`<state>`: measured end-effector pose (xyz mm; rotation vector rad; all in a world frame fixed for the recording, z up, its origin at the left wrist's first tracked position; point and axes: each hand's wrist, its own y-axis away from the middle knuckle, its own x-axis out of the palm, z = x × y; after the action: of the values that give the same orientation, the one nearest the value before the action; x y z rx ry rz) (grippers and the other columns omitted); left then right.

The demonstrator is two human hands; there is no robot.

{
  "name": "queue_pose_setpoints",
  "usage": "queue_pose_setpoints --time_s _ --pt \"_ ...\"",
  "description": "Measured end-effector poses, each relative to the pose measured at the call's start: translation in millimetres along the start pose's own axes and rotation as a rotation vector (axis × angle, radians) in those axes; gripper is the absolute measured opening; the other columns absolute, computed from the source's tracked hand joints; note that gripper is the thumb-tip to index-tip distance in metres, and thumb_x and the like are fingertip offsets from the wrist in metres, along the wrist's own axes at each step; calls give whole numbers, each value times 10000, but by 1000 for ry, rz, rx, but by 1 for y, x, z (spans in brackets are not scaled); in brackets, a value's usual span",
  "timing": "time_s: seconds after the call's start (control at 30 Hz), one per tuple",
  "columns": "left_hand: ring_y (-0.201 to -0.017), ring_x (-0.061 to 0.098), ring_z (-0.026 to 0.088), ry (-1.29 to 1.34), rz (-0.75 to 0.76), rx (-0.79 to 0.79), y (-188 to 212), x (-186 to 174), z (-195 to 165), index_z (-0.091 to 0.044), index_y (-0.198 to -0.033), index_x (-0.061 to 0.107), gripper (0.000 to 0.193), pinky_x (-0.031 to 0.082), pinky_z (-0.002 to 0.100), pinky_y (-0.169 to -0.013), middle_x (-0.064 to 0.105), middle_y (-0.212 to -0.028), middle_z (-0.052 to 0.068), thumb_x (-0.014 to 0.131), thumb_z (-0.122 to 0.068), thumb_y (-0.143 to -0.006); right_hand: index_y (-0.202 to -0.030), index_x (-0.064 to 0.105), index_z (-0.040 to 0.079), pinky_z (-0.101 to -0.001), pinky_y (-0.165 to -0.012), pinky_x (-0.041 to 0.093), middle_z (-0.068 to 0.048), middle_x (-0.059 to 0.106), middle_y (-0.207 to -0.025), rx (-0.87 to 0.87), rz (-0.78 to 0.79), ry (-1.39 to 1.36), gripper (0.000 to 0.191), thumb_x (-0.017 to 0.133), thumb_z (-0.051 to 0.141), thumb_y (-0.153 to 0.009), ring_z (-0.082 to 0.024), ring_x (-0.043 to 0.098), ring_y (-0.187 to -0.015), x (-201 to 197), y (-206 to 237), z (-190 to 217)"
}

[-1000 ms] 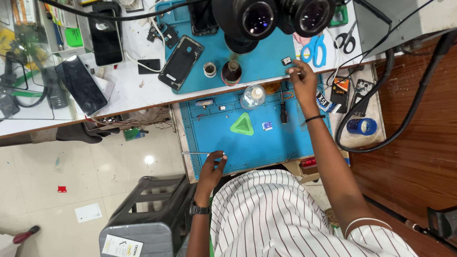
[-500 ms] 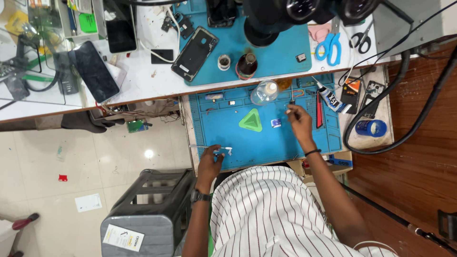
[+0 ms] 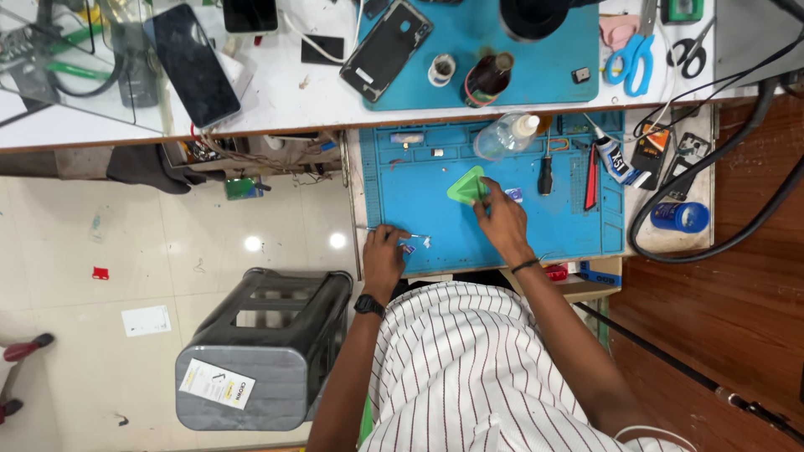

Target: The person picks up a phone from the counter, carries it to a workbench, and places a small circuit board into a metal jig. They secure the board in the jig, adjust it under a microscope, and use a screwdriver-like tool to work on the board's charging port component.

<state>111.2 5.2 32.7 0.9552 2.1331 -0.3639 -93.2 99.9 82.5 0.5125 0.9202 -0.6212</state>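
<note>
I sit at a blue work mat [image 3: 419,188] on a pull-out tray. My left hand [image 3: 383,254], with a black watch on its wrist, rests at the mat's near-left edge. It pinches thin metal tweezers [image 3: 365,227] beside a tiny part [image 3: 412,244]. My right hand [image 3: 502,222] reaches over the middle of the mat. Its fingertips close on the right corner of a green triangular pick [image 3: 466,186] that lies flat there. A small blue-white piece [image 3: 514,194] sits just right of those fingers.
On the mat's far side lie a clear squeeze bottle [image 3: 502,134], a black screwdriver [image 3: 544,173], a red tool [image 3: 591,177] and a glue tube [image 3: 610,157]. Beyond are an opened phone [image 3: 385,48], a dark bottle [image 3: 486,79] and blue scissors [image 3: 632,54]. A grey stool [image 3: 268,351] stands at my left.
My right hand drew back from the far right of the bench to the mat's middle and came down on the green pick. The left hand stayed at the near edge.
</note>
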Motion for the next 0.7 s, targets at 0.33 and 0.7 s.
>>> queue_pose_setpoints --time_s 0.33,0.7 --pt "-1025 588 280 69 -23 145 17 -9 23 -145 -985 764 264 498 410 -887 628 -1064 39 694 50 -822 -933 728 148 -475 -734 510 -67 751 -912 -190 -145 250 96 693 81 -873 -298 703 -841 18 -8 17" --pt "-1096 582 279 94 -22 212 30 -11 35 -100 -984 763 279 498 414 -942 642 -1162 37 664 81 -798 -911 720 124 -434 -700 508 -64 710 -893 -182 -304 206 46 722 78 -909 -289 682 -791 37 17 23"
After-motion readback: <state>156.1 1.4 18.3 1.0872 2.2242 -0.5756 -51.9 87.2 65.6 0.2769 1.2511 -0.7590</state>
